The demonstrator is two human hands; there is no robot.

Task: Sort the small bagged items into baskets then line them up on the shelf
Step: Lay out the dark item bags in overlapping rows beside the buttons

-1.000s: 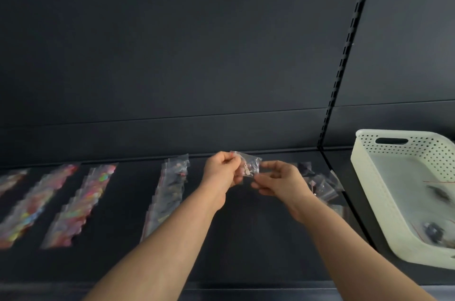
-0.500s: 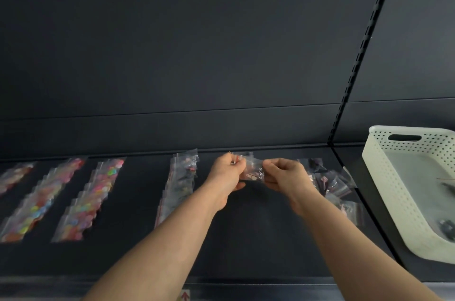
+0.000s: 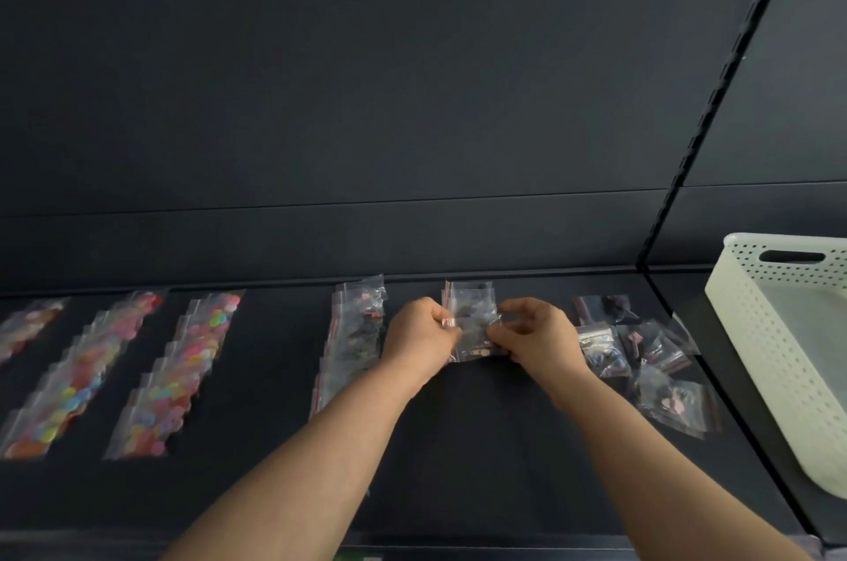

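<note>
My left hand (image 3: 421,333) and my right hand (image 3: 536,333) each pinch a side of a small clear bag (image 3: 474,342) low over the dark shelf (image 3: 458,446). The bag lies at the near end of a short row of clear bags (image 3: 468,297) that runs toward the back wall. A loose pile of clear bags (image 3: 641,354) with dark and pink bits sits just right of my right hand. A finished row of clear bags (image 3: 353,340) lies left of my left hand.
Three rows of bags with coloured bits (image 3: 178,372) lie on the shelf's left part. A white perforated basket (image 3: 770,354) stands on the neighbouring shelf at the right, past a slotted upright (image 3: 715,102). The dark back wall rises behind.
Both hands have come down from mid-air to the shelf with the small bag, setting it against the short row. The view has shifted left, so the basket sits further right.
</note>
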